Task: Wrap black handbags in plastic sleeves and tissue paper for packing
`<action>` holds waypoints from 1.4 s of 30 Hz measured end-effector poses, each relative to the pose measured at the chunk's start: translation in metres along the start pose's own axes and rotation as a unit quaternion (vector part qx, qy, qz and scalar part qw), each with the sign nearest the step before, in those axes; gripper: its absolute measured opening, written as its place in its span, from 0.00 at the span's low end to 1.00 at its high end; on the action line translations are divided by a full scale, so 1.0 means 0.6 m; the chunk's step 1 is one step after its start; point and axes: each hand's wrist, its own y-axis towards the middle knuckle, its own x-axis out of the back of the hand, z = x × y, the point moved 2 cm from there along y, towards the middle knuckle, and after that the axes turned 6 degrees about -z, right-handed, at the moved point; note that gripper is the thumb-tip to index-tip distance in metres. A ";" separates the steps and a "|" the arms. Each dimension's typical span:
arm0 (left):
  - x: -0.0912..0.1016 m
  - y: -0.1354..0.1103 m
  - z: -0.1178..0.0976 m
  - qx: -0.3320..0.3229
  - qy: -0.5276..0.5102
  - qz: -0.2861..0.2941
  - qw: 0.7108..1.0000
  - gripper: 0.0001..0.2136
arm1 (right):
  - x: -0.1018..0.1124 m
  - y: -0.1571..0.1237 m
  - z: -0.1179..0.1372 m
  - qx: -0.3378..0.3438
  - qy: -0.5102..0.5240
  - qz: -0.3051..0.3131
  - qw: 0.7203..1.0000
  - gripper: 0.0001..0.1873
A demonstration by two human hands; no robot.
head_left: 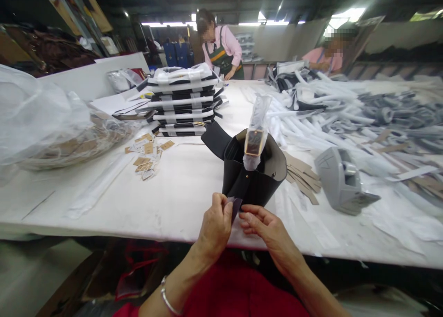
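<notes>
A black handbag [259,188] stands on the white table in front of me, its mouth open and its beige lining showing. A dark flap [217,139] sticks out to its left. Over the mouth rises a strap in white wrapping with a gold-rimmed buckle [254,143]. My left hand [216,222] pinches a dark strip [236,207] at the bag's near side, between thumb and fingers. Just right of that strip is my right hand [265,222], fingers stretched toward the bag's lower edge and holding nothing that I can see.
Behind the bag to the left rises a stack of wrapped black bags [183,102]. Paper tags [148,155] lie nearer. A grey tape dispenser [341,181] and brown strips [304,176] are at right, before a heap of wrapped straps [311,109]. Two people [224,47] work across the table.
</notes>
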 end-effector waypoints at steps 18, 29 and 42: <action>-0.009 0.086 -0.036 0.043 -0.256 0.040 0.965 0.15 | -0.035 0.028 0.064 0.037 0.057 0.006 0.998 0.27; -0.007 0.094 -0.032 0.039 -0.241 0.093 0.965 0.12 | -0.037 0.046 0.086 0.043 0.009 -0.035 0.998 0.25; -0.016 0.026 -0.064 -0.340 0.231 -0.099 0.906 0.14 | -0.041 0.051 0.079 0.087 0.007 -0.078 0.993 0.23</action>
